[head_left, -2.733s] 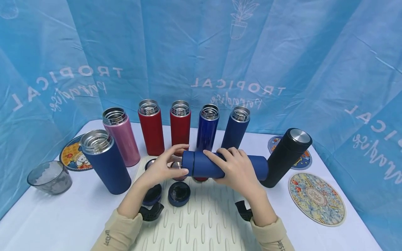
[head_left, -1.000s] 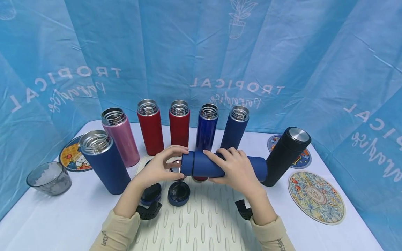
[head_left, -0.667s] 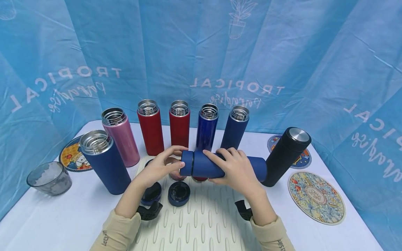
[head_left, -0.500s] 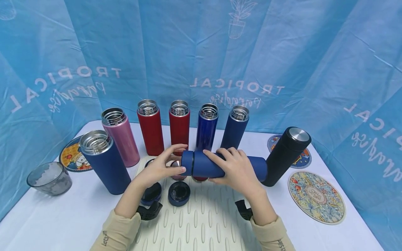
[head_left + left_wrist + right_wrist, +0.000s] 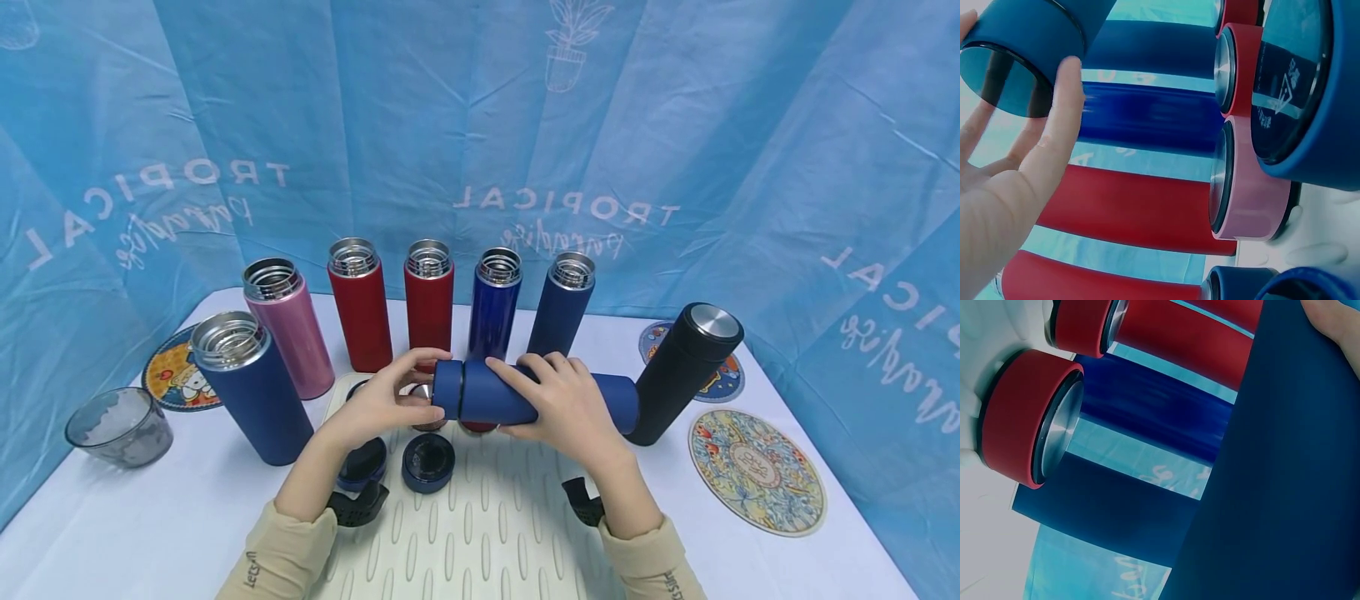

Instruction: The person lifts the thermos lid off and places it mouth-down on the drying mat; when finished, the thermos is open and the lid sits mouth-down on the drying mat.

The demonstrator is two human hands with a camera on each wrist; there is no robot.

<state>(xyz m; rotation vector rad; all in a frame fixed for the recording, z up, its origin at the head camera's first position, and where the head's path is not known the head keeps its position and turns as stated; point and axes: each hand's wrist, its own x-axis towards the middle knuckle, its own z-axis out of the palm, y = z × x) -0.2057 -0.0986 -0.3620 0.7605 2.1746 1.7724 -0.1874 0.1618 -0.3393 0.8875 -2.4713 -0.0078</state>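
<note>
In the head view a blue thermos flask point(image 5: 621, 403) is held level above the white ribbed mat point(image 5: 480, 533), its lid point(image 5: 447, 390) pointing left. My right hand point(image 5: 564, 408) grips the body from above. The left hand point(image 5: 377, 406) holds the lid between thumb and fingers, and a thin dark seam shows where lid meets body. The left wrist view shows the lid's glossy dark top point(image 5: 1007, 81) with fingers around its rim. Below the flask lie loose lids: two dark blue ones point(image 5: 428, 462) point(image 5: 363, 463), a pink one point(image 5: 430, 421) and red ones point(image 5: 1013, 419).
Uncapped flasks stand behind: two red point(image 5: 360, 325), a glossy blue point(image 5: 495, 308) and a navy point(image 5: 561, 308). Pink point(image 5: 296, 337) and large blue point(image 5: 255, 400) ones stand left, beside a glass bowl point(image 5: 120, 427). A capped black flask point(image 5: 682, 375) and round coasters point(image 5: 757, 472) are on the right.
The left fingers have shifted back and forth around the lid, loosening and regaining their hold. The right hand and the flask have stayed nearly in place.
</note>
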